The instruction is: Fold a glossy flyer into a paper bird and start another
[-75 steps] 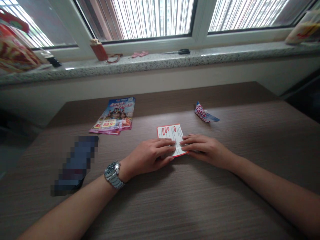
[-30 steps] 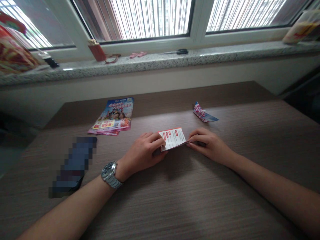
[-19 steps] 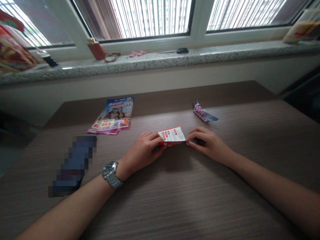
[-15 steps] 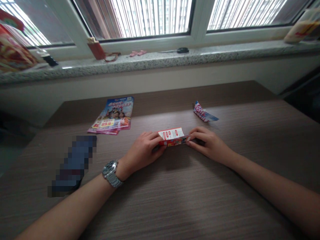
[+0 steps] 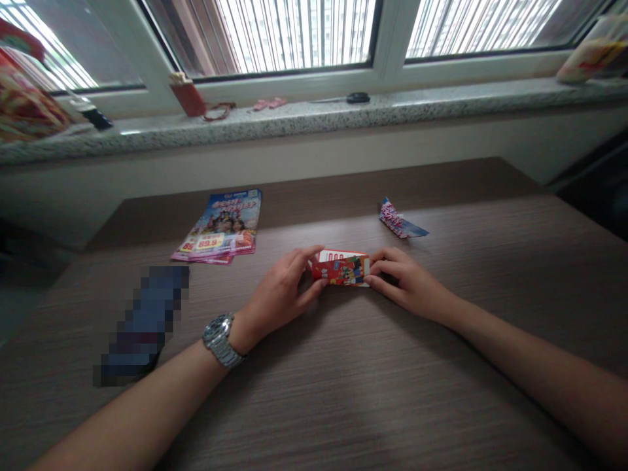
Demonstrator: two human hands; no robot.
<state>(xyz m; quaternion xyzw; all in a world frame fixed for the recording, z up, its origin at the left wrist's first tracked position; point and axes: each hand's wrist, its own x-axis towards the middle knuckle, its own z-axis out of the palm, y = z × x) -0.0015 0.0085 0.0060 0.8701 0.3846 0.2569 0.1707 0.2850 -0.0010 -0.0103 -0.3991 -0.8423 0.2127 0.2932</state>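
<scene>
A folded leaflet (image 5: 342, 270), red with colourful printed figures on its front flap, is held between my hands just over the table. Behind that flap shows a white panel with red print. My left hand (image 5: 282, 288), with a metal watch on its wrist, grips the left end, its thumb low on the front and its index finger raised along the top edge. At the right end, my right hand (image 5: 409, 282) pinches the leaflet between thumb and fingers. Beyond my right hand lies a folded paper piece (image 5: 398, 221) in blue with a red-and-white pattern.
On the wooden table (image 5: 373, 392), a stack of printed flyers (image 5: 226, 226) lies at the far left, with a blurred-out dark flat object (image 5: 147, 320) nearer me. The stone windowsill (image 5: 304, 121) bears a red case (image 5: 188, 97), pink bits (image 5: 269, 103) and black-handled scissors (image 5: 357, 98).
The leaflet's front flap has tilted up, so its printed face shows and less of the white panel does. My left index finger has lifted; my right hand stays almost in place.
</scene>
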